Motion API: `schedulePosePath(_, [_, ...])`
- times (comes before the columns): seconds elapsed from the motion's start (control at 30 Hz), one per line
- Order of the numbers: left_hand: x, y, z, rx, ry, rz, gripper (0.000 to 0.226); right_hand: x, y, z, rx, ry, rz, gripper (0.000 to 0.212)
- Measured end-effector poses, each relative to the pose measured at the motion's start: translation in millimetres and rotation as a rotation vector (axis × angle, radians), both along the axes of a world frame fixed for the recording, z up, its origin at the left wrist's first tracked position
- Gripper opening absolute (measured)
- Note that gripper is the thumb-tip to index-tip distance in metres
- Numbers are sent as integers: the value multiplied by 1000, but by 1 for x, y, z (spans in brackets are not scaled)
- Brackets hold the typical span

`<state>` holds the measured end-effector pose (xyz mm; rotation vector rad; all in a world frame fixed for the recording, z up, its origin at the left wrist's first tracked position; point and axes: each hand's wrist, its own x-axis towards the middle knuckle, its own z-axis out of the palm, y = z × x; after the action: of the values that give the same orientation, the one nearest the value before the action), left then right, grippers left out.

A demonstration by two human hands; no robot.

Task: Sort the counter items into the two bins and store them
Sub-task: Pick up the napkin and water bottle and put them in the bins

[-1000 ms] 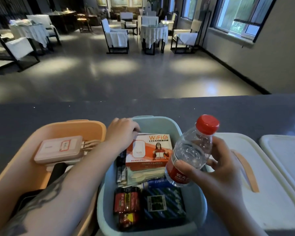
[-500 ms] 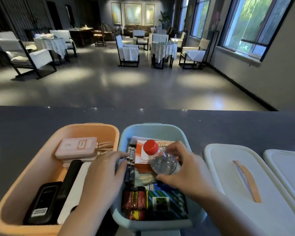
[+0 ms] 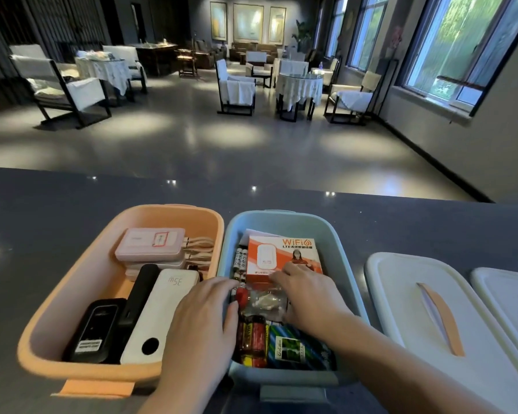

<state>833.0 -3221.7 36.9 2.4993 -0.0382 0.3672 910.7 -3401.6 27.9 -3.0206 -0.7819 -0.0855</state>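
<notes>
Down in the blue bin (image 3: 338, 234) the water bottle (image 3: 262, 300) lies on its side, right hand (image 3: 308, 294) fingers spread flat on it, left hand (image 3: 205, 318) relaxed at the rim. It could roll and crush the WiFi box (image 3: 284, 255). Half a second back it was gripped, cap up.

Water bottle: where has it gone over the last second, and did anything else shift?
The right hand brought the water bottle down into the blue bin, laying it flat below the WiFi box. The left hand slid back onto the rim. The orange bin and lids stayed put.
</notes>
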Motion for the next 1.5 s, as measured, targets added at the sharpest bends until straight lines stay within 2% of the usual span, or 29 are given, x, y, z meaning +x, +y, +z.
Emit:
schedulePosePath(0.23, [3, -4, -6, 76, -25, 15, 32, 1, -6, -5, 58, 47, -5, 38])
schedulePosePath(0.37, [3, -4, -6, 125, -69, 10, 26, 0, -11, -2, 123, 99, -22, 45])
schedulePosePath(0.43, [2, -3, -5, 109, -66, 2, 25, -6, -19, 6, 211, 125, -53, 49])
schedulePosePath(0.57, [-2, 0, -3, 40, -68, -16, 26, -28, -44, 26, 404, 5, -172, 44])
schedulePosePath(0.7, [-10, -1, 6, -18, -102, 16, 24, -52, -58, 34, 447, -32, -214, 39])
schedulePosePath(0.87, [-32, 0, 10, -43, -109, 96, 23, -71, -46, 31, 455, 3, -119, 40])
schedulePosePath(1.17, [-104, 62, 26, -34, -150, 446, 22, -86, 52, 49, 493, 67, 213, 44])
schedulePosePath(1.37, [-185, 148, 23, 23, -168, 626, 22, -133, 152, 48, 522, 150, 414, 43])
schedulePosePath(1.5, [-242, 218, 21, 16, -187, 712, 22, -173, 230, 42, 567, 128, 465, 42])
